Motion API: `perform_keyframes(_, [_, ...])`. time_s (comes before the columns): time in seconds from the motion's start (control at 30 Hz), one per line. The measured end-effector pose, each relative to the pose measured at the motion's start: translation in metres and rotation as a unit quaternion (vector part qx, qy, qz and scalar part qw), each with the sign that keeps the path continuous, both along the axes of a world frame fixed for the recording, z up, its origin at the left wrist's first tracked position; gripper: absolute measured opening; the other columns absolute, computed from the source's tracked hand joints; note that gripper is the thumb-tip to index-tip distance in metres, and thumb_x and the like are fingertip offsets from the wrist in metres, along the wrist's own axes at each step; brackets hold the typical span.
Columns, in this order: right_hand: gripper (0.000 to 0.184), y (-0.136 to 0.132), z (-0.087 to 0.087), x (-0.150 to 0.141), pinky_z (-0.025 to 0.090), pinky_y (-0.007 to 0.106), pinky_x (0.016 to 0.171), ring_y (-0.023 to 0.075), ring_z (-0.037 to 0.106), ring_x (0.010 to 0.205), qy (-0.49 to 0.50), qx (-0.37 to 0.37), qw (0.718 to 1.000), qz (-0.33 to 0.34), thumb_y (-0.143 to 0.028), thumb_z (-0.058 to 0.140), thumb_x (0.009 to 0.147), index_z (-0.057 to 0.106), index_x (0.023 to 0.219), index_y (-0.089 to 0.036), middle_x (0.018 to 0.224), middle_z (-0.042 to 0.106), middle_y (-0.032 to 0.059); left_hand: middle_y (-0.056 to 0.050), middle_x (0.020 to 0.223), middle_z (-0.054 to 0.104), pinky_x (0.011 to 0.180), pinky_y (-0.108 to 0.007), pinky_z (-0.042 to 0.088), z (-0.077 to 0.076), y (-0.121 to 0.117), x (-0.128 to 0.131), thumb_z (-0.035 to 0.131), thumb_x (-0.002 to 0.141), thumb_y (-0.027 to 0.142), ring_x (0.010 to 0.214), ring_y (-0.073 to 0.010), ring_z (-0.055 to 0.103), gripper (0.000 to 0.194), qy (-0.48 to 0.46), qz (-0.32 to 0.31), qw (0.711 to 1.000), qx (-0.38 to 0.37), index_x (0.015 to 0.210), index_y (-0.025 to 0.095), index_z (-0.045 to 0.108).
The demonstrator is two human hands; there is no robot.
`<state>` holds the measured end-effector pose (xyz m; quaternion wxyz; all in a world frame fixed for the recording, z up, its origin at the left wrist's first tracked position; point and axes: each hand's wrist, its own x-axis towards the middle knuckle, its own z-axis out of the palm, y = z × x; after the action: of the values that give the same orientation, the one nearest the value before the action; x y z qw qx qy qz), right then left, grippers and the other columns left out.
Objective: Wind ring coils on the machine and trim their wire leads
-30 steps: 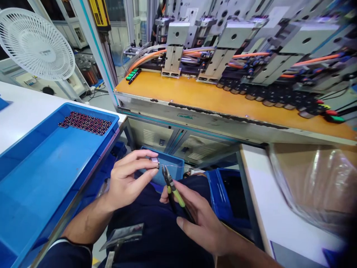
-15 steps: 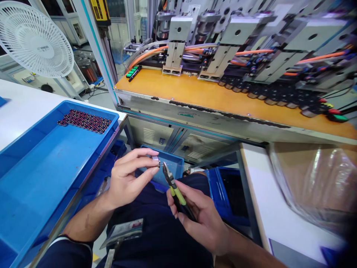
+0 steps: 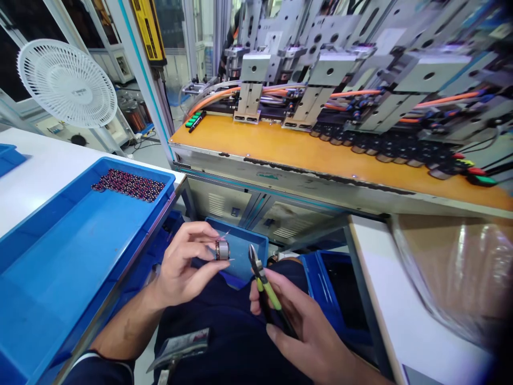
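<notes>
Between the thumb and fingers of my left hand [image 3: 186,262] is a small round motor stator [image 3: 222,249], grey outside with copper at its edge. Thin wire ends stick out from it at the top and bottom. My right hand [image 3: 298,315] grips diagonal cutters [image 3: 266,286] with green and black handles. Their metal jaws point up and stand a short way right of the stator, not touching it. Below both hands sits a blue bin [image 3: 244,246], partly hidden by my left hand.
A large blue tray [image 3: 76,251] on the left holds many small dark parts [image 3: 130,184]. Ahead, a machine stands on an orange bench top [image 3: 256,144] with a row of dark cylindrical parts [image 3: 385,149]. A plastic-wrapped carton [image 3: 457,267] lies right; a white fan [image 3: 68,83] stands left.
The cutters have moved right, away from the stator. My left hand has turned the stator so its round side and wire ends now show. The camera view has tilted up slightly.
</notes>
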<state>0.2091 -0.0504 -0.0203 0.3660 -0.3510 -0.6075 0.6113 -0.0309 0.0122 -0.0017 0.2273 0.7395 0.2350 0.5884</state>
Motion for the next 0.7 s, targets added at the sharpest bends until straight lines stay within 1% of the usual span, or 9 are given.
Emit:
perform_keyframes(0.1, [0.077, -0.005, 0.007, 0.006, 0.048, 0.035, 0.098, 0.0124, 0.061, 0.1, -0.01, 0.017, 1.0, 0.014, 0.002, 0.049, 0.082, 0.033, 0.141, -0.045, 0.116, 0.057, 0.0025, -0.008, 0.113, 0.058, 0.081, -0.037, 0.061, -0.002, 0.0, 0.0, 0.073, 0.067, -0.007, 0.099, -0.0211, 0.066, 0.064, -0.014, 0.008, 1.0, 0.003, 0.119, 0.024, 0.051])
perform_keyframes(0.2, [0.083, -0.008, 0.015, 0.007, 0.047, 0.036, 0.1, 0.0136, 0.061, 0.106, 0.001, 0.021, 0.999, 0.031, 0.006, 0.045, 0.08, 0.032, 0.142, -0.049, 0.12, 0.056, 0.002, -0.01, 0.11, 0.064, 0.084, -0.04, 0.059, -0.005, 0.0, 0.003, 0.073, 0.066, -0.008, 0.1, -0.0233, 0.066, 0.072, -0.009, 0.021, 1.0, 0.009, 0.127, 0.021, 0.05])
perform_keyframes(0.3, [0.086, -0.008, 0.02, 0.004, 0.046, 0.037, 0.103, 0.0162, 0.058, 0.115, 0.007, 0.021, 0.999, 0.043, 0.007, 0.044, 0.079, 0.031, 0.142, -0.049, 0.126, 0.054, 0.0027, -0.011, 0.108, 0.067, 0.084, -0.042, 0.059, -0.007, -0.001, 0.005, 0.072, 0.067, -0.008, 0.1, -0.0245, 0.066, 0.072, 0.0, 0.031, 0.999, 0.017, 0.13, 0.02, 0.051])
perform_keyframes(0.37, [0.086, -0.008, 0.02, 0.001, 0.045, 0.039, 0.104, 0.0175, 0.057, 0.117, 0.01, 0.025, 0.999, 0.047, 0.008, 0.044, 0.079, 0.031, 0.143, -0.048, 0.128, 0.052, 0.0039, -0.011, 0.109, 0.068, 0.085, -0.042, 0.059, -0.007, -0.003, 0.005, 0.073, 0.067, -0.006, 0.1, -0.0246, 0.066, 0.071, 0.002, 0.04, 0.999, 0.021, 0.13, 0.02, 0.052])
perform_keyframes(0.47, [0.084, -0.007, 0.02, 0.0, 0.045, 0.042, 0.104, 0.0186, 0.058, 0.116, 0.005, 0.024, 0.998, 0.054, 0.008, 0.045, 0.079, 0.032, 0.145, -0.042, 0.128, 0.052, 0.0066, -0.011, 0.11, 0.068, 0.084, -0.042, 0.059, -0.008, -0.005, 0.004, 0.073, 0.068, -0.005, 0.1, -0.0248, 0.066, 0.07, 0.004, 0.051, 0.998, 0.023, 0.129, 0.022, 0.053])
perform_keyframes(0.53, [0.082, -0.007, 0.02, 0.0, 0.046, 0.041, 0.103, 0.0184, 0.058, 0.114, 0.001, 0.021, 0.998, 0.06, 0.007, 0.045, 0.079, 0.033, 0.145, -0.04, 0.126, 0.052, 0.0073, -0.011, 0.11, 0.068, 0.084, -0.042, 0.06, -0.008, -0.007, 0.003, 0.073, 0.067, -0.005, 0.101, -0.0251, 0.066, 0.071, 0.006, 0.05, 0.998, 0.022, 0.13, 0.021, 0.053])
perform_keyframes(0.7, [0.081, -0.006, 0.021, -0.003, 0.048, 0.04, 0.099, 0.0181, 0.059, 0.109, 0.008, 0.027, 0.998, 0.058, 0.005, 0.046, 0.079, 0.032, 0.145, -0.04, 0.123, 0.053, 0.0075, -0.011, 0.11, 0.068, 0.085, -0.043, 0.059, -0.007, -0.01, 0.003, 0.072, 0.068, -0.007, 0.101, -0.0248, 0.066, 0.073, 0.015, 0.043, 0.999, 0.021, 0.132, 0.021, 0.052])
